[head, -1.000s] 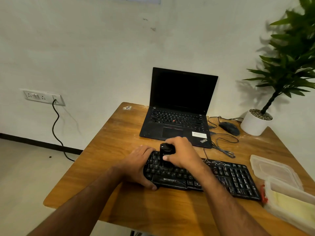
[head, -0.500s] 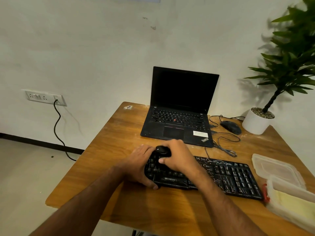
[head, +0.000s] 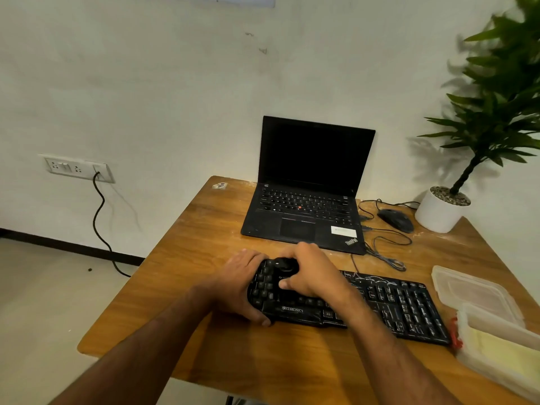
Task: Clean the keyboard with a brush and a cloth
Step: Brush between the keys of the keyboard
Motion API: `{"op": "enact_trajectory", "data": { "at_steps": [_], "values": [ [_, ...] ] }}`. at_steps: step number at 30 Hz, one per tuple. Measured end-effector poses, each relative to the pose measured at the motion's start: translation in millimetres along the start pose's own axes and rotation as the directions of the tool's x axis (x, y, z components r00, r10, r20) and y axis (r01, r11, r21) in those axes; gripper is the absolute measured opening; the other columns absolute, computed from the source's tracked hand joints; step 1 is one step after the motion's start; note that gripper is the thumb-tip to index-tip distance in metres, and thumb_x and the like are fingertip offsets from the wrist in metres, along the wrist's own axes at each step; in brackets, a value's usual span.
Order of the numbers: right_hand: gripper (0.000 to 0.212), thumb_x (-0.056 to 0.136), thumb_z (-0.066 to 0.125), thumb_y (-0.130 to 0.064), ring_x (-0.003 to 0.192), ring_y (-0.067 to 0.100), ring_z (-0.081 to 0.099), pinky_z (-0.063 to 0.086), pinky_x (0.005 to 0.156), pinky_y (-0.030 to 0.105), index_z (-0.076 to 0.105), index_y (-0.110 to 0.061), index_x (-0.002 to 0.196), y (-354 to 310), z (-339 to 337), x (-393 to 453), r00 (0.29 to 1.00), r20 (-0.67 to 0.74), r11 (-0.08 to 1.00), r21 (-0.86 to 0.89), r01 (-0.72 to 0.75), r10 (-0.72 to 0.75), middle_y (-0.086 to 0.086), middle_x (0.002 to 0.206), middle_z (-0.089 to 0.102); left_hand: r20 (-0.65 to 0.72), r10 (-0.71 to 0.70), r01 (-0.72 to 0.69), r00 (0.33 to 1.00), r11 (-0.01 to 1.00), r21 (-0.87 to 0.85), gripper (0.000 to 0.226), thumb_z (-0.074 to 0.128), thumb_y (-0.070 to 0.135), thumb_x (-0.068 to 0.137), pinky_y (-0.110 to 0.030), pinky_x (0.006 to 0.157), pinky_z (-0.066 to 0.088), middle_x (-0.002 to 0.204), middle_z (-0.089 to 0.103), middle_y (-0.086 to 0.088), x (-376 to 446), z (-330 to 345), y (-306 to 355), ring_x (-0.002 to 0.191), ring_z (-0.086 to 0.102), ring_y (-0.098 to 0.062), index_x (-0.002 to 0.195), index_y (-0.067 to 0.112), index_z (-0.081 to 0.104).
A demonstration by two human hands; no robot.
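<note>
A black keyboard (head: 391, 305) lies across the wooden table (head: 204, 258) near its front edge. My left hand (head: 239, 285) grips the keyboard's left end, thumb under the front edge. My right hand (head: 312, 273) is closed around a black brush (head: 285, 266) with a round top, held down on the upper left keys. The brush's bristles are hidden under the hand. A yellow cloth (head: 496, 355) lies inside a clear plastic box at the right.
An open black laptop (head: 306, 200) stands behind the keyboard. A black mouse (head: 396, 219) with loose cables and a potted plant (head: 444, 209) are at the back right. A clear box lid (head: 473, 290) lies right of the keyboard. A wall socket (head: 76, 168) has a cable hanging.
My right hand has moved the brush from the lower keys toward the keyboard's upper left corner. My left hand has stayed on the keyboard's end.
</note>
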State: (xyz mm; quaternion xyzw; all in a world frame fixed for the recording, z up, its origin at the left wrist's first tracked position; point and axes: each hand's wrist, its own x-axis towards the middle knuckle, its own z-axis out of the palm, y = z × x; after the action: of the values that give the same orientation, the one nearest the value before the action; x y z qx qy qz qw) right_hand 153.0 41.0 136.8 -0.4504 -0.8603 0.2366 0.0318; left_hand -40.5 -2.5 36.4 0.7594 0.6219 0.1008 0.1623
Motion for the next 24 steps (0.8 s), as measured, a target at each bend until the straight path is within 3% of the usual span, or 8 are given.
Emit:
{"op": "enact_trajectory", "data": {
  "at_steps": [5,10,13,18,22,24],
  "values": [
    [0.037,0.078,0.082,-0.019,0.103,0.018,0.061,0.044,0.079,0.026,0.072,-0.023,0.113,11,-24,-5,0.998,0.007,0.987,-0.150,-0.055,0.057,-0.001,0.114,0.065,0.029,-0.022,0.022,0.999,1.000,0.005,0.132,0.079,0.087,0.052,-0.040,0.126,0.022,0.152,0.028,0.012,1,1,0,0.139,0.026,-0.009,0.156,0.028,0.022],
    [0.030,0.077,0.083,-0.024,0.096,0.013,0.063,0.044,0.073,0.023,0.074,-0.025,0.105,-3,-7,1,0.999,-0.036,0.999,0.039,0.032,-0.030,-0.005,0.100,0.070,0.013,-0.009,0.010,1.000,1.000,-0.009,0.130,0.082,0.084,0.053,-0.037,0.123,0.023,0.150,0.029,0.014,0,1,0,0.134,0.026,-0.006,0.156,0.029,0.023],
    [0.025,0.078,0.082,-0.021,0.094,0.014,0.061,0.044,0.076,0.026,0.072,-0.022,0.101,4,-5,1,1.000,-0.020,0.999,-0.024,-0.022,0.022,-0.003,0.101,0.068,0.021,-0.017,0.017,1.000,1.000,0.001,0.131,0.081,0.084,0.053,-0.038,0.125,0.022,0.151,0.028,0.013,0,1,0,0.136,0.025,-0.007,0.156,0.028,0.022],
    [0.035,0.075,0.084,-0.020,0.092,0.016,0.060,0.047,0.077,0.027,0.073,-0.023,0.108,16,-28,-2,0.994,0.039,0.983,-0.161,-0.091,0.098,0.000,0.108,0.067,0.047,-0.034,0.034,0.998,0.999,0.011,0.133,0.081,0.084,0.054,-0.041,0.126,0.021,0.155,0.024,0.012,1,1,0,0.141,0.023,-0.010,0.158,0.028,0.018],
    [0.031,0.075,0.084,-0.022,0.094,0.013,0.063,0.047,0.075,0.022,0.075,-0.027,0.104,-2,-17,1,0.997,-0.061,0.999,0.014,0.049,-0.048,-0.006,0.099,0.070,0.036,-0.020,0.020,0.999,1.000,-0.003,0.131,0.080,0.085,0.054,-0.043,0.128,0.018,0.153,0.029,0.011,2,0,0,0.139,0.024,-0.008,0.156,0.027,0.023],
    [0.027,0.074,0.085,-0.022,0.091,0.009,0.063,0.045,0.070,0.021,0.074,-0.030,0.098,-8,-2,0,0.992,-0.029,0.986,0.105,0.127,-0.125,-0.011,0.094,0.070,0.019,0.001,-0.001,1.000,1.000,-0.006,0.127,0.077,0.088,0.053,-0.042,0.126,0.021,0.149,0.033,0.012,2,0,-1,0.134,0.027,-0.007,0.154,0.030,0.028]
  ]
}}
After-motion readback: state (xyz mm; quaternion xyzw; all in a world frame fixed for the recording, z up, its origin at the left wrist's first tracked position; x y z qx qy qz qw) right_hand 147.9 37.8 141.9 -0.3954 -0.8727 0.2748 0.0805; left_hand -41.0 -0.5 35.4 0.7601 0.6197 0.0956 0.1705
